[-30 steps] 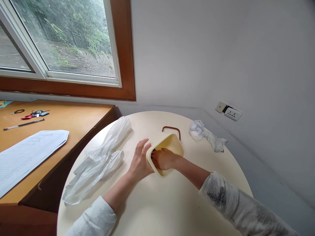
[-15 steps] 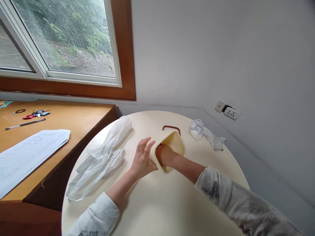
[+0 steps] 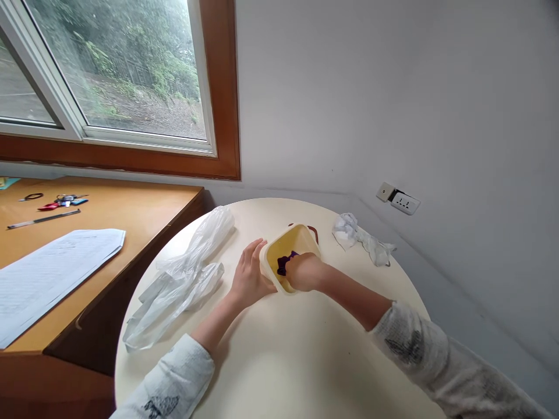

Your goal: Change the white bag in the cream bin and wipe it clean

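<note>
One cream plastic container (image 3: 282, 245) tilts over the round table (image 3: 283, 361), mouth facing up toward the wearer.
Its long axis is foreshortened. The left hand (image 3: 250, 276) cups its left wall, fingers bent; the right hand (image 3: 308, 272) reaches inside beside one dark purple object (image 3: 283, 265), whether pinching it I cannot tell. One brown bar (image 3: 313, 233) shows behind; two heaps of crumpled plastic (image 3: 192, 267) flank it.

Single head view: from close above round table (image 3: 288, 361), facing forward and down over hands (image 3: 250, 278) toward wall (image 3: 327, 99).
</note>
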`<action>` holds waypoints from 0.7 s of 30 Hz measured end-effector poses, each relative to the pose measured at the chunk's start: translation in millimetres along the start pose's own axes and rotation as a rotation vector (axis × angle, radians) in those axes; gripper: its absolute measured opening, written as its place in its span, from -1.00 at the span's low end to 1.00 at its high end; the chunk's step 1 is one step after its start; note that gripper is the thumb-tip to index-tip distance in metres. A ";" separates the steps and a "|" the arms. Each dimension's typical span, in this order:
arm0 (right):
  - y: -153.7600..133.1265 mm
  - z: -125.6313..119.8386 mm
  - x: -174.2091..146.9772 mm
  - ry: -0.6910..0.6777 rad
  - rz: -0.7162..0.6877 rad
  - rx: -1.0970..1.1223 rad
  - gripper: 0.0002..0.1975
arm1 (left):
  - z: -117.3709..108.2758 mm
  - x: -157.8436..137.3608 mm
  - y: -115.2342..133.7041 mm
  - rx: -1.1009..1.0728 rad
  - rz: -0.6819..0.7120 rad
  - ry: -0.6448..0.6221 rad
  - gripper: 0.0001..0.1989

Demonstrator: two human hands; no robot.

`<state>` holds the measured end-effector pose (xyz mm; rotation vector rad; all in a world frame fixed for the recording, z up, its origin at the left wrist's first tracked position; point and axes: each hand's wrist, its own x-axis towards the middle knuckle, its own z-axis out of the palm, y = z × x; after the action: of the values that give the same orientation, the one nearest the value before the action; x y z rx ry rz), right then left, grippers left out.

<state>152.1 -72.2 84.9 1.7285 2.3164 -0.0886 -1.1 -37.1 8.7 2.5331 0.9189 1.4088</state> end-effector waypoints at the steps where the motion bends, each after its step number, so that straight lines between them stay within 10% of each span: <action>1: 0.8 -4.7 -8.5 -0.019 -0.011 -0.002 -0.93 | -0.9 0.3 -0.7 -0.013 -0.006 -0.008 0.12; 9: 8.0 -13.6 -66.0 0.149 -0.208 0.216 -0.70 | -7.2 2.4 -4.6 -0.138 -0.047 -0.046 0.08; 21: -3.0 17.6 -51.1 0.344 -0.146 0.075 -0.69 | -1.6 -6.3 -7.2 -0.151 -0.149 0.000 -0.09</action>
<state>165.6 -124.4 79.6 1.7213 2.7160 0.1057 -8.1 -35.0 2.3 2.3051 0.9417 1.3782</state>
